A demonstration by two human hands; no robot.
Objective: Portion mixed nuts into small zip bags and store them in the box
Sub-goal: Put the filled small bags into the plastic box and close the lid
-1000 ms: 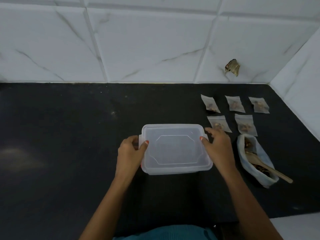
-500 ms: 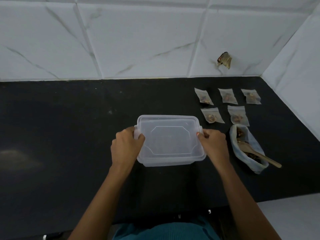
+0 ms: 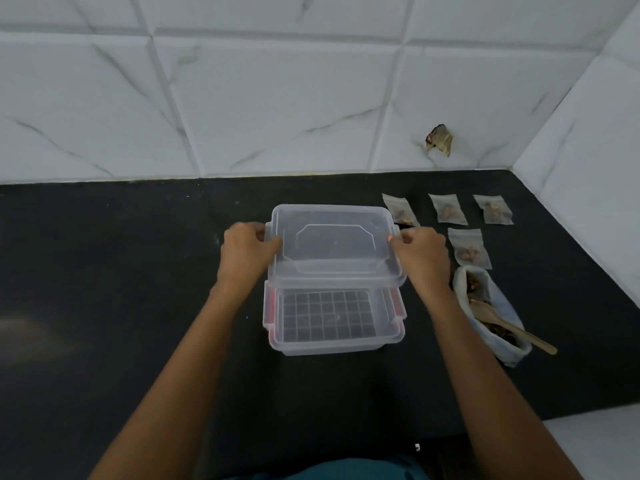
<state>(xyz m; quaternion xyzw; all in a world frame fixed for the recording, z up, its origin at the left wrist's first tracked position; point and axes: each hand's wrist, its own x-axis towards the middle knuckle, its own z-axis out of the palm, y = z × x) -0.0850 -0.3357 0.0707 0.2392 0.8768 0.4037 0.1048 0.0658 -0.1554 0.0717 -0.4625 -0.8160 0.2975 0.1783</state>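
Currently we grip lid by short ends, left hand and right hand both clenched on it; box open below. Filled bags lie rightward, nearest right hand.

A black countertop tucked into a white-tiled corner.
The back wall is faced with large white tiles veined in thin grey, marble-like, with raised grout joints running between them. It meets the side wall, tiled the same way, at the right, and the counter runs into that corner. Low on the back wall, towards the right, a small brownish, ragged patch breaks the tile face; what it is cannot be told. The counter is matt and dark, with a dull pale sheen at its left. A white surface shows past its near right edge. The light is soft and even.
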